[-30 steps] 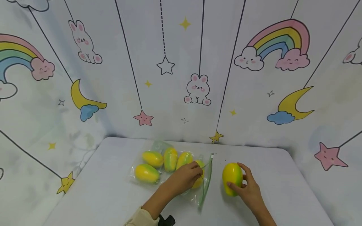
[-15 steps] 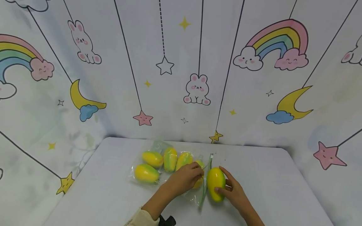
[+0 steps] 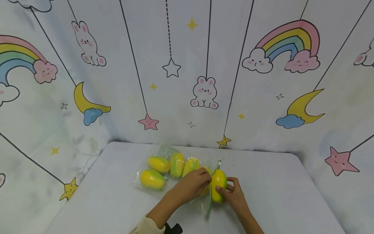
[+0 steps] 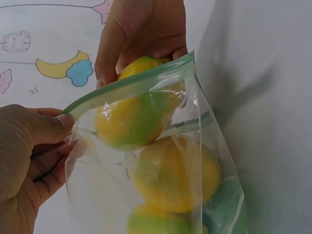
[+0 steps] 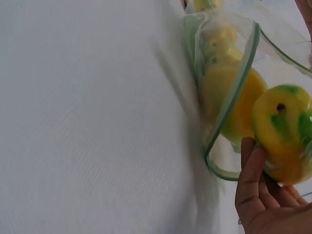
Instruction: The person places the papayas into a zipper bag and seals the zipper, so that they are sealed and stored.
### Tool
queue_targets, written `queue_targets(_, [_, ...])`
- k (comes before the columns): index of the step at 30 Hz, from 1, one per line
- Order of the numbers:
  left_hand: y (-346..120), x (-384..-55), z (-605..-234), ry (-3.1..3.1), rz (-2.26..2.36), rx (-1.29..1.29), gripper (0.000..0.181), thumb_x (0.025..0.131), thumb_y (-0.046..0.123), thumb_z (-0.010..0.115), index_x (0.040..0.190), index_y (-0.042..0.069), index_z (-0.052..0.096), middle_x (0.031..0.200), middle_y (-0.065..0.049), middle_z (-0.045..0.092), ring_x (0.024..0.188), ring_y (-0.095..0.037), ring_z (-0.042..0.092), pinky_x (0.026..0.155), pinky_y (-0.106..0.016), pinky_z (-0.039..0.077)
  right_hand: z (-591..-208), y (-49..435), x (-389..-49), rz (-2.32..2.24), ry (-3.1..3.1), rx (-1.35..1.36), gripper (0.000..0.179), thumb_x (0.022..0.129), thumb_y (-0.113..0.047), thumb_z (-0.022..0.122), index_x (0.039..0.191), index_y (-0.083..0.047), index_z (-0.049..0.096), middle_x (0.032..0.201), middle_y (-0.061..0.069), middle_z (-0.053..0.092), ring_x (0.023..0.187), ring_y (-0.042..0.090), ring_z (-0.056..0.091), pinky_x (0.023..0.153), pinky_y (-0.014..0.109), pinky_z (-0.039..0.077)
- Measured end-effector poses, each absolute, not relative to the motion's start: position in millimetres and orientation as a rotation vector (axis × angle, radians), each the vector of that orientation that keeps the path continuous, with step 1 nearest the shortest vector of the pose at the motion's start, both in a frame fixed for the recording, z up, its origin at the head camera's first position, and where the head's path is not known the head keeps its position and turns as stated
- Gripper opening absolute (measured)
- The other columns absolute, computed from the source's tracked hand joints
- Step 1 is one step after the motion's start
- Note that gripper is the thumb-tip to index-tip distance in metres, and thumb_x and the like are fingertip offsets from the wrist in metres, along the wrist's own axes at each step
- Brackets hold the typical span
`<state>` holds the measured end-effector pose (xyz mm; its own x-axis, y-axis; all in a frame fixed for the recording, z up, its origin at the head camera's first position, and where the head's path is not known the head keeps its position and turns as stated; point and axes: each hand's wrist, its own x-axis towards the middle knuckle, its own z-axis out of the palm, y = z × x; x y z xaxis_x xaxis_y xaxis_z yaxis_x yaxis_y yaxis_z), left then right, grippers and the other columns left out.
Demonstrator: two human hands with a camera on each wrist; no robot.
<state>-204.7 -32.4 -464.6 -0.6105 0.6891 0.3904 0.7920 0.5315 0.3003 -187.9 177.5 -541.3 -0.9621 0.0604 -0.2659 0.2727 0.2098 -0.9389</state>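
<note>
My right hand [image 3: 236, 195] grips a yellow-green mango [image 3: 219, 185], thumb on the near side and fingers round the far side. At the right end of a clear zip bag [image 3: 201, 205], the mango is at the mouth. In the left wrist view, most of this mango [image 4: 129, 122] shows through the plastic below the green zip edge [image 4: 131, 83], its upper end above it. Between thumb and fingers, my left hand [image 3: 191, 184] pinches the mouth's edge, holding it apart. Several more mangoes [image 3: 152, 179] lie inside the bag; my left hand partly hides some.
The bag lies on a white table [image 3: 277, 188], left of its middle. Behind the table stands a pale backdrop [image 3: 181, 42] printed with rabbits, rainbows, moons and stars. A black object [image 3: 173, 228] shows beside the left sleeve [image 3: 147, 225] at the bottom edge.
My right hand has carried the mango leftward from the table beside the bag to the bag's mouth. My left hand has stayed at the bag's edge.
</note>
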Motion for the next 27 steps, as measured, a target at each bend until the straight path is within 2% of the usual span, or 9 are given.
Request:
queue_targets(5, [-29.3,-205.0,-462.4,-2.532,-0.659,-1.261,0.008,0.095,0.014,0.064,0.101,0.014,0.07,0.1,0.005,0.064,0.09,-0.004,0.062,0.084,-0.008,0.048,-537.1,171.0,-187.6,-1.87,2.36,0.324,0.073,0.082,-0.043,0.077,0.14,-0.015,0.041,0.133,0.022,0.058,0.097,0.021,0.068,0.075,0.032,0.058])
queue_targets(9, [-27.8,-204.8,-462.2,-2.533,-0.669,-1.273,0.007,0.096,0.015,0.064,0.098,0.015,0.07,0.098,0.005,0.062,0.087,-0.004,0.061,0.081,-0.007,0.047,-531.8,164.2,-185.1,-1.848,2.422,0.199,0.072,0.085,-0.045,0.073,0.144,-0.017,0.044,0.137,0.02,0.056,0.097,0.02,0.069,0.075,0.028,0.057])
queue_targets(12, [-27.6,-204.8,-459.7,-2.52,-0.69,-1.289,0.007,0.096,0.013,0.063,0.096,0.015,0.07,0.097,0.005,0.061,0.085,-0.004,0.06,0.077,-0.005,0.045,-527.9,159.6,-183.8,-1.87,2.394,0.043,0.069,0.093,-0.041,0.064,0.15,-0.012,0.038,0.142,0.021,0.05,0.107,0.024,0.066,0.081,0.029,0.056])
queue_targets(15, [-28.4,-203.3,-454.9,-2.515,-0.716,-1.307,0.008,0.097,0.013,0.062,0.097,0.014,0.07,0.098,0.004,0.061,0.085,-0.004,0.059,0.076,-0.004,0.044,-524.9,155.7,-183.7,-1.926,2.273,-0.038,0.061,0.102,-0.03,0.05,0.153,-0.005,0.028,0.15,0.022,0.041,0.121,0.032,0.057,0.09,0.037,0.055])
queue_targets(18, [-28.0,-201.8,-451.1,-2.506,-0.726,-1.32,0.008,0.096,0.013,0.062,0.098,0.012,0.07,0.1,0.002,0.061,0.086,-0.005,0.06,0.077,-0.004,0.044,-522.7,154.8,-184.6,-1.965,2.177,-0.051,0.059,0.103,-0.023,0.042,0.155,-0.002,0.021,0.155,0.021,0.033,0.128,0.035,0.05,0.097,0.043,0.052])
queue_targets(20, [-27.2,-201.7,-450.3,-2.501,-0.727,-1.32,0.007,0.096,0.013,0.063,0.097,0.012,0.07,0.1,0.002,0.061,0.087,-0.006,0.06,0.077,-0.004,0.043,-521.7,155.5,-185.3,-1.976,2.156,-0.053,0.061,0.103,-0.025,0.044,0.155,-0.004,0.022,0.156,0.019,0.032,0.129,0.035,0.05,0.097,0.044,0.051])
queue_targets(24, [-27.1,-203.0,-451.4,-2.48,-0.697,-1.309,0.007,0.094,0.01,0.065,0.097,0.013,0.07,0.099,0.002,0.062,0.086,-0.007,0.061,0.077,-0.006,0.045,-522.5,154.7,-186.7,-1.973,2.183,-0.063,0.059,0.101,-0.028,0.054,0.151,-0.008,0.032,0.15,0.018,0.044,0.119,0.031,0.059,0.087,0.038,0.056])
queue_targets(27, [-27.5,-204.0,-452.2,-2.471,-0.641,-1.313,0.009,0.093,0.009,0.066,0.1,0.013,0.069,0.1,0.003,0.062,0.086,-0.007,0.06,0.078,-0.008,0.046,-523.8,151.5,-189.0,-1.981,2.223,-0.006,0.043,0.098,-0.017,0.058,0.138,-0.011,0.043,0.135,0.018,0.058,0.097,0.024,0.068,0.073,0.032,0.057])
